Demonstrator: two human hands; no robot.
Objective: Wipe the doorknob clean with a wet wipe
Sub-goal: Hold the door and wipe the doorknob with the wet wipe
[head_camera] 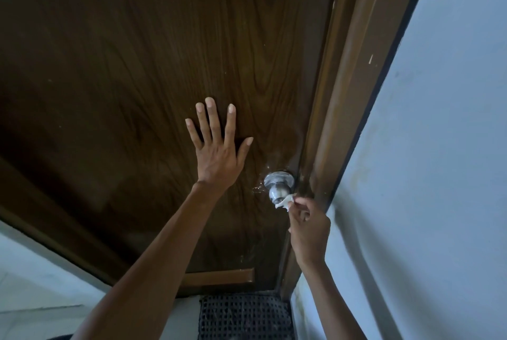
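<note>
A round silver doorknob (279, 189) sticks out of a dark brown wooden door (137, 65), close to the door's right edge. My right hand (308, 230) pinches a small crumpled white wet wipe (285, 202) and holds it against the knob's lower right side. My left hand (218, 147) lies flat on the door, fingers spread, up and to the left of the knob.
A brown door frame (354, 65) runs along the door's right side, with a pale blue wall (439, 147) beyond it. A dark perforated mat (244, 317) lies on the floor at the door's foot. White smears mark the wood around the knob.
</note>
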